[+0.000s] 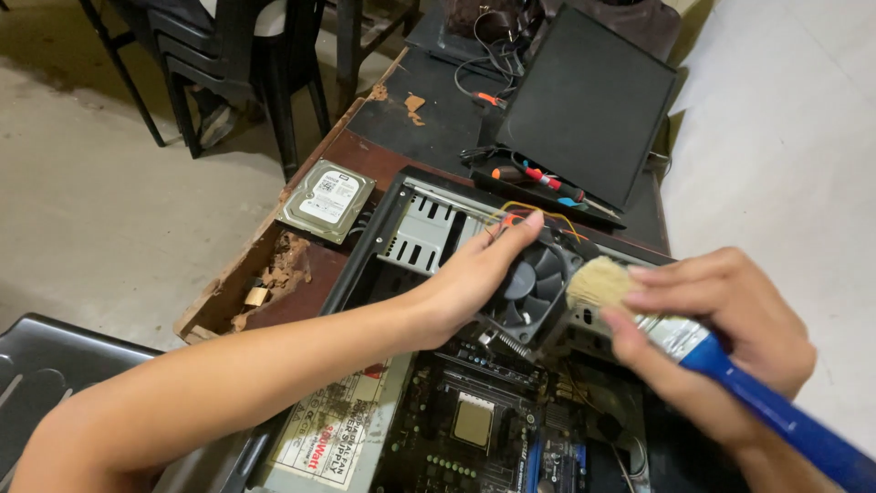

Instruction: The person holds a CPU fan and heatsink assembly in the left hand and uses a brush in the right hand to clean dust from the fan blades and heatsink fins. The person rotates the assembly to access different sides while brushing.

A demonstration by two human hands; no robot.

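While the left hand [479, 274] grips the cooler fan [534, 288] at mid-frame—lifted and tilted above the open computer case [365, 246]—the right hand [721, 329], closed on a blue-handled brush [675, 333], sets bristles against its edge.

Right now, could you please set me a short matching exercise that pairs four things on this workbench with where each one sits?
Things:
1. cooler fan
2. paintbrush
3. hard drive
4. screwdrivers

Places:
A. lying flat on the desk, left of the open computer case
B. held in the left hand, above the motherboard
C. on the desk behind the case, beside the black side panel
D. held in the right hand, bristles by the fan

Pairs: 1-B, 2-D, 3-A, 4-C
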